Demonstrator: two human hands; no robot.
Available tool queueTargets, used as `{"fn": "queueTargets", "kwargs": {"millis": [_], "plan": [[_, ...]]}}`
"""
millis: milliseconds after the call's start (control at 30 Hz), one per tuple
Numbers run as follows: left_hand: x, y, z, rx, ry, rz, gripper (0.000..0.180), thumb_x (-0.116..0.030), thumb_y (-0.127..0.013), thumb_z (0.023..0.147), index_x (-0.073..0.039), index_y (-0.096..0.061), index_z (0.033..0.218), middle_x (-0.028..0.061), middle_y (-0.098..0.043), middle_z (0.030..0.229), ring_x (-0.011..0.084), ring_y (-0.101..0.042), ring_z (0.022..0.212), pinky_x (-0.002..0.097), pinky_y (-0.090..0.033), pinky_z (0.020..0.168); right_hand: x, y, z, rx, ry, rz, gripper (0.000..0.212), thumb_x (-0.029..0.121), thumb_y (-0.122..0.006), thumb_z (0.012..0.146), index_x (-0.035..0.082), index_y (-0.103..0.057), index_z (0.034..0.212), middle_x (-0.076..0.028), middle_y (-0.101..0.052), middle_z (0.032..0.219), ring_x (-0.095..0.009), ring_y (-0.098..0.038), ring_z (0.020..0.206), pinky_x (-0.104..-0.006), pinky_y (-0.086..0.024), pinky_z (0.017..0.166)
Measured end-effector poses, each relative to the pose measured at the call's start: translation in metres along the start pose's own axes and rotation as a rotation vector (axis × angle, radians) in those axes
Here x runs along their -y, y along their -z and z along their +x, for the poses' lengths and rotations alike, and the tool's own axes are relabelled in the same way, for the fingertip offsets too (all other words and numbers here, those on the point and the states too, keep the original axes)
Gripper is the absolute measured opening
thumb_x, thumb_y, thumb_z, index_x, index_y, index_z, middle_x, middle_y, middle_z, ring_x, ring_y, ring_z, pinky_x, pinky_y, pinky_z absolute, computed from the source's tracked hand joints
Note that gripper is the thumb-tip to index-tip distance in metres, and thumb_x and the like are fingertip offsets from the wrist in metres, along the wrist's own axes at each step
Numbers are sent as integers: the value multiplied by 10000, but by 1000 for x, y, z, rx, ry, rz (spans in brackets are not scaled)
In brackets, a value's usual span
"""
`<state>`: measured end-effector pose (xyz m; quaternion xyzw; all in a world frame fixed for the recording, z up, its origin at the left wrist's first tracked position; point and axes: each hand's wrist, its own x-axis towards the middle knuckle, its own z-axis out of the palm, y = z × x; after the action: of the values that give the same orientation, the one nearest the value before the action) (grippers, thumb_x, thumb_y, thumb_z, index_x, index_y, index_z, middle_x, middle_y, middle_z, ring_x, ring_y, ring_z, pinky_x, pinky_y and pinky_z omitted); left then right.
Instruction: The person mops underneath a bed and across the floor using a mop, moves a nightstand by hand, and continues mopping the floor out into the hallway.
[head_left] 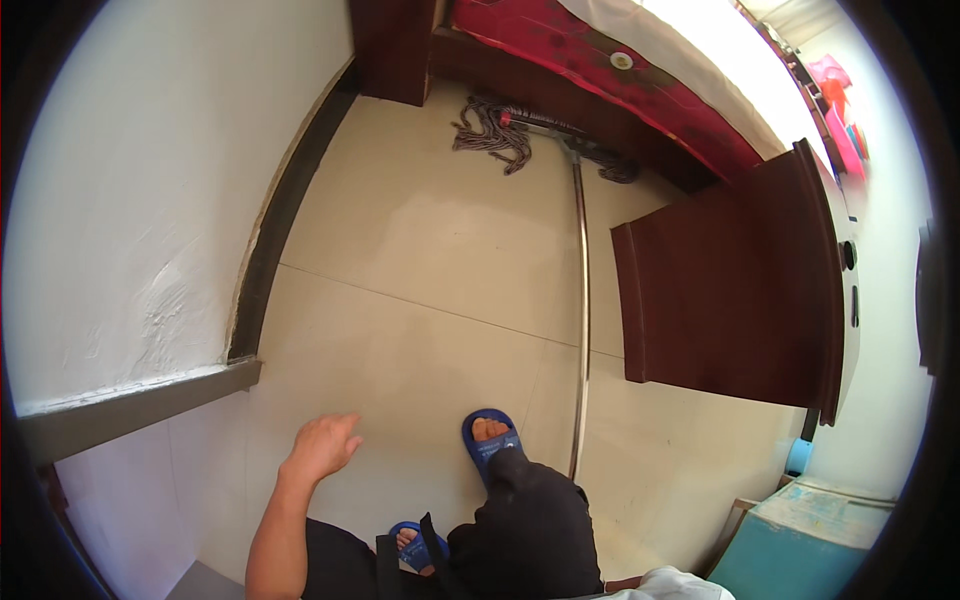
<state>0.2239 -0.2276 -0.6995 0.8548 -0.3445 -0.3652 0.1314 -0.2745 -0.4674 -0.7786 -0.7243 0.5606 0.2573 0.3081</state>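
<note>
A string mop lies stretched across the tiled floor, its metal pole (583,290) running from near my right knee up to the far end. The wide mop head (500,135), with brown-grey strands, rests against the bed base, its strands partly under the edge. My left hand (325,446) hangs in the air over the floor at the lower left, fingers loosely bent and apart, with nothing in them. My right hand is out of the picture; only a pale sleeve (680,583) shows at the lower edge. The pole's near end is hidden behind my dark trouser leg.
A dark red wooden cabinet (730,290) stands right of the pole. The bed with red cloth (560,40) closes the far end. A white wall (180,200) with dark skirting runs along the left. A teal box (795,545) sits lower right. My feet wear blue slippers (485,455).
</note>
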Motion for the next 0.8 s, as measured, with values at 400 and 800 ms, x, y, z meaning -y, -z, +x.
{"fn": "queueTargets", "kwargs": {"millis": [400, 800], "plan": [[8, 9, -19, -54, 74, -49, 324, -145, -606, 718, -33, -529, 1012, 148, -577, 919, 307, -547, 869, 391, -435, 748, 226, 62, 132, -157, 286, 577, 261, 282, -410, 884, 35, -410, 799, -47, -450, 527, -137, -455, 414, -282, -384, 375], [7, 9, -8, -77, 103, -76, 317, -142, -614, 705, -37, -534, 993, 149, -577, 838, 311, -547, 826, 391, -434, 731, 473, 248, 378, -400, 289, 537, 410, 371, -427, 864, -26, -502, 796, -115, -510, 585, -208, -489, 417, -340, -389, 379]]}}
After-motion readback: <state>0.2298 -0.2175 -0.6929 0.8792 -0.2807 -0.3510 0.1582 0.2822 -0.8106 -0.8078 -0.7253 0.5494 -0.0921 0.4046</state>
